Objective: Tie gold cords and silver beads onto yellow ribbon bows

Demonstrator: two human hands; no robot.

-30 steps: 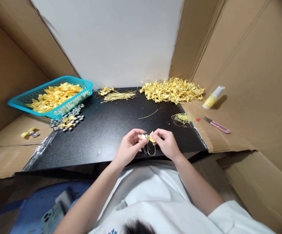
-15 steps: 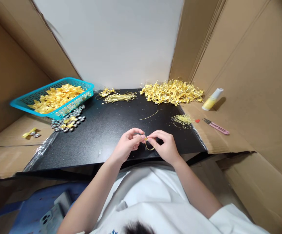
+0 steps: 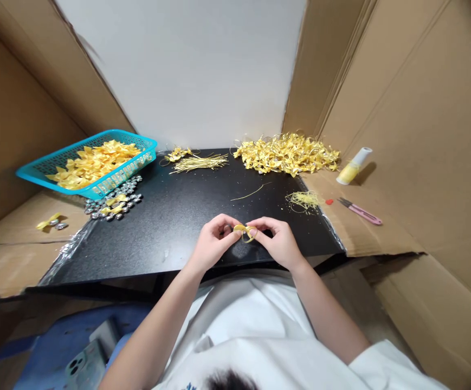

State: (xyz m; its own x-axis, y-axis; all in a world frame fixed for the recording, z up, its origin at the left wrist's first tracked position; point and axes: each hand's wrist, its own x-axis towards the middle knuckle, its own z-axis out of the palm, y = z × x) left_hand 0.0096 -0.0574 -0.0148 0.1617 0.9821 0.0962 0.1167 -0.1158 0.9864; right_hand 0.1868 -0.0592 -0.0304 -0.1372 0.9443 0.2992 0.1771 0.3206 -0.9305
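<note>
Between my hands, over the front of the black table (image 3: 166,227), is a small yellow ribbon bow (image 3: 239,228) with a thin cord loop hanging under it. My left hand (image 3: 214,238) pinches the bow's left side between thumb and forefinger. On the other side, my right hand (image 3: 276,238) pinches the right end with its thumb and fingers. A single yellow cord (image 3: 251,192) lies on the table beyond my hands. The fingertips partly hide the bow's ends.
At the left, a blue basket (image 3: 149,149) holds yellow bows, with silver bells (image 3: 125,203) beside it. Cut cords (image 3: 200,162) and a heap of finished-looking bows (image 3: 288,154) lie at the back. On the right are thread scraps (image 3: 303,201), pink snips (image 3: 363,212) and a spool (image 3: 353,167).
The bow now shows spread out between my fingertips, where before it was mostly covered. My left fingers have closed in on its left side; the right hand has shifted only slightly.
</note>
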